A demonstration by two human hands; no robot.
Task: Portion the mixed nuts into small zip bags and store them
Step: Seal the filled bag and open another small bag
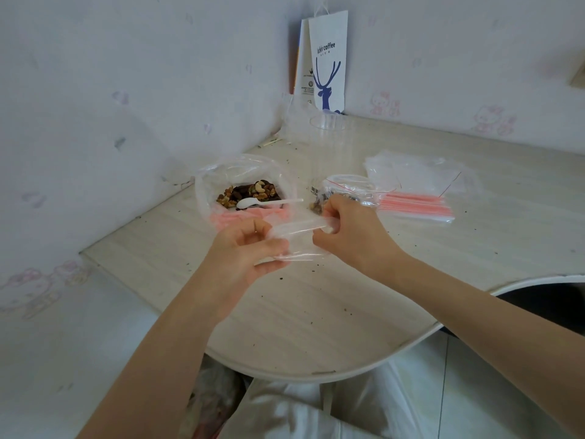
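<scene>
Above the near part of the surface (316, 318), the left hand (243, 248) and right hand (351, 232) are pinching an empty zip bag (297, 239) between them, with the mixed nuts (250, 193) and spoon (266, 202) lying beyond in an open bag.

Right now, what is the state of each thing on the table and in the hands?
Small zip bag: empty, held by both hands.
Big nut bag: open, spoon inside.
Filled zip bag: lying by the right hand.
Stack of zip bags: unused, flat.
Clear cup: upright, empty.
</scene>
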